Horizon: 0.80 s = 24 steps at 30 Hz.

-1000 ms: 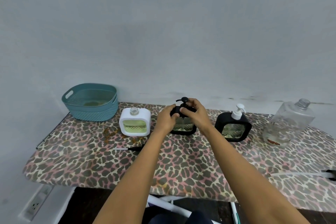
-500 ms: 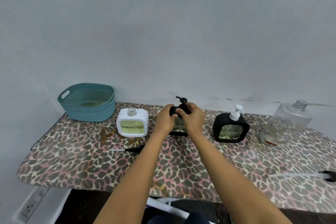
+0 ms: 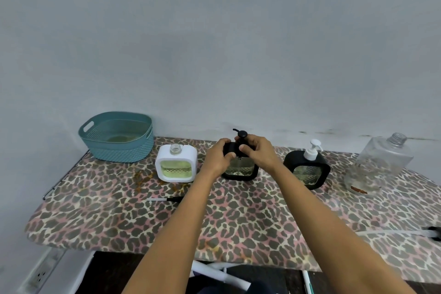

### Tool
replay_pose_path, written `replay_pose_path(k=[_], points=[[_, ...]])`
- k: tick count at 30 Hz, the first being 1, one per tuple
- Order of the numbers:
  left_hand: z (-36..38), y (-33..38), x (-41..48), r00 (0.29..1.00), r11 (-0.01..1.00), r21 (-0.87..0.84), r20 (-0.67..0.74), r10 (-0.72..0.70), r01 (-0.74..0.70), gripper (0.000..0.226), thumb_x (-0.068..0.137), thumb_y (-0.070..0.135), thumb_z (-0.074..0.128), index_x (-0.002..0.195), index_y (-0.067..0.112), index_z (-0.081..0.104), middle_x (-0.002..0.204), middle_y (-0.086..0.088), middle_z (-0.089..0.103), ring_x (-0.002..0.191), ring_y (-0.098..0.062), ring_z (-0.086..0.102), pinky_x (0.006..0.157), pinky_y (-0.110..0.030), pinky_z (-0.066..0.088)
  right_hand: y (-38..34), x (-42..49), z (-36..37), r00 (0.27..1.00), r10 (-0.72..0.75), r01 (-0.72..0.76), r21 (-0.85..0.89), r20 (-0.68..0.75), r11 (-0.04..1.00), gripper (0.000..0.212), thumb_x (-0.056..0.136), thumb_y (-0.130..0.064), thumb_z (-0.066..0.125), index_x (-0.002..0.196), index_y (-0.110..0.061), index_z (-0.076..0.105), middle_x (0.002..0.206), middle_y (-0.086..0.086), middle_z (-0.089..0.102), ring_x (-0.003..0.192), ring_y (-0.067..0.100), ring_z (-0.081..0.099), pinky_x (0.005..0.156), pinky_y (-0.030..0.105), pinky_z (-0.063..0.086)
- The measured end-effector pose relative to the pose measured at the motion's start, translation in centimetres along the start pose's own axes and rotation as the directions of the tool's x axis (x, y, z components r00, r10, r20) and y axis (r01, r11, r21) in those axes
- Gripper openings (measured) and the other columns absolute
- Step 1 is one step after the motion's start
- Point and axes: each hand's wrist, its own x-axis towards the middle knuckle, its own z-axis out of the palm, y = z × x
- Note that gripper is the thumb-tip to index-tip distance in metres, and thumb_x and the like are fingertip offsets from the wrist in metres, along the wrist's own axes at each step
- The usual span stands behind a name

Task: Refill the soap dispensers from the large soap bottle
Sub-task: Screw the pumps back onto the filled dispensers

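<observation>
A central black dispenser [image 3: 241, 170] with a clear window of yellowish soap is seen upright on a leopard-print board [image 3: 238, 222]. Its top left shoulder is gripped by the left hand [image 3: 218, 159], fingers curled round it. The base of the black pump [image 3: 242, 134] at its neck is pinched by the curled fingers and thumb of the right hand [image 3: 259, 153].

Just left of this dispenser, a white dispenser [image 3: 176, 166] is stood with its neck uncapped. To the right, a second black dispenser [image 3: 307, 170] with a white pump is placed, and farther right the large clear soap bottle [image 3: 379, 164], uncapped. Far left and behind, a teal basket [image 3: 117, 137] is set. In front and to the left, a loose pump tube [image 3: 164, 199] is laid flat.
</observation>
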Motion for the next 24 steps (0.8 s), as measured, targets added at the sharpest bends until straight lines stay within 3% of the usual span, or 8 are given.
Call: replay_pose_path(k=[4, 7, 11, 14, 16, 19, 21, 24], points=[[0.5, 0.1, 0.0, 0.999, 0.999, 0.032, -0.035, 0.009, -0.008, 0.043, 0.092, 0.017, 0.054, 0.133, 0.011, 0.043, 0.128, -0.010, 0.054, 0.116, -0.024, 0.052, 0.090, -0.025, 0.038, 0.1, -0.6, 2.5, 0.968, 0.012, -0.034, -0.083, -0.252, 0.996, 0.025, 0.090, -0.014, 0.059, 0.114, -0.011, 0.067, 0.102, 0.007, 0.072, 0.092, 0.019, 0.066, 0.082, 0.031, 0.052], [0.7, 0.1, 0.1, 0.998, 0.998, 0.059, -0.051, 0.027, -0.024, 0.041, 0.092, 0.014, 0.053, 0.131, 0.010, 0.044, 0.128, -0.009, 0.055, 0.116, -0.023, 0.052, 0.092, -0.025, 0.037, -0.2, -0.6, 4.7, 0.893, 0.058, -0.163, -0.199, -0.446, 0.966, 0.031, 0.090, -0.025, 0.059, 0.119, -0.017, 0.065, 0.099, 0.010, 0.071, 0.096, 0.027, 0.064, 0.086, 0.038, 0.052], [0.5, 0.0, 0.2, 0.999, 0.997, 0.076, -0.040, 0.034, -0.031, 0.041, 0.093, 0.011, 0.050, 0.133, 0.009, 0.042, 0.132, -0.009, 0.052, 0.120, -0.023, 0.050, 0.097, -0.028, 0.037, -1.1, -0.7, 6.7, 0.783, 0.161, -0.315, -0.160, -0.600, 0.936, 0.034, 0.091, -0.033, 0.058, 0.123, -0.020, 0.061, 0.107, 0.009, 0.067, 0.098, 0.026, 0.062, 0.082, 0.034, 0.049], [0.2, -0.4, 0.3, 0.999, 0.997, 0.065, 0.000, 0.032, -0.032, 0.043, 0.093, 0.016, 0.051, 0.134, 0.011, 0.041, 0.132, -0.009, 0.053, 0.119, -0.023, 0.050, 0.092, -0.024, 0.037, -1.0, -0.6, 5.2, 0.882, 0.121, -0.219, -0.167, -0.456, 0.961, 0.032, 0.092, -0.027, 0.057, 0.121, -0.015, 0.058, 0.108, 0.008, 0.066, 0.099, 0.026, 0.060, 0.078, 0.031, 0.045], [-0.1, -0.5, 0.6, 0.999, 0.998, 0.058, 0.037, 0.023, -0.025, 0.046, 0.093, 0.021, 0.052, 0.137, 0.013, 0.039, 0.133, -0.009, 0.052, 0.120, -0.024, 0.050, 0.091, -0.026, 0.039, -1.1, -0.2, 2.8, 0.972, 0.121, -0.159, -0.185, -0.204, 0.970, 0.032, 0.094, -0.019, 0.054, 0.125, -0.010, 0.053, 0.115, 0.008, 0.063, 0.101, 0.025, 0.058, 0.079, 0.030, 0.042], [-0.3, -0.4, 0.7, 0.997, 0.999, 0.040, 0.072, 0.025, -0.028, 0.050, 0.094, 0.022, 0.053, 0.141, 0.013, 0.037, 0.139, -0.010, 0.047, 0.125, -0.026, 0.047, 0.100, -0.033, 0.038, -0.9, 0.7, -0.4, 0.984, 0.123, -0.095, -0.208, 0.130, 0.973, 0.038, 0.097, -0.013, 0.050, 0.134, -0.010, 0.049, 0.128, 0.009, 0.058, 0.117, 0.025, 0.055, 0.098, 0.037, 0.044], [-0.5, -0.4, 0.7, 0.997, 0.998, 0.038, 0.072, 0.037, -0.040, 0.050, 0.092, 0.021, 0.055, 0.139, 0.013, 0.039, 0.137, -0.010, 0.049, 0.124, -0.026, 0.048, 0.100, -0.034, 0.039, -0.5, 1.1, -1.4, 0.974, 0.082, -0.060, -0.107, 0.211, 0.992, 0.036, 0.097, -0.008, 0.049, 0.133, -0.009, 0.053, 0.130, 0.008, 0.060, 0.122, 0.022, 0.055, 0.106, 0.041, 0.042], [-0.5, -0.4, 0.5, 0.995, 0.997, 0.053, 0.079, 0.059, -0.063, 0.047, 0.092, 0.020, 0.056, 0.136, 0.013, 0.041, 0.132, -0.010, 0.052, 0.119, -0.026, 0.050, 0.096, -0.033, 0.041, 0.1, 0.9, -1.7, 0.983, 0.037, -0.041, 0.021, 0.180, 0.999, 0.030, 0.094, -0.007, 0.056, 0.123, -0.008, 0.062, 0.118, 0.007, 0.068, 0.112, 0.019, 0.063, 0.100, 0.039, 0.049]])
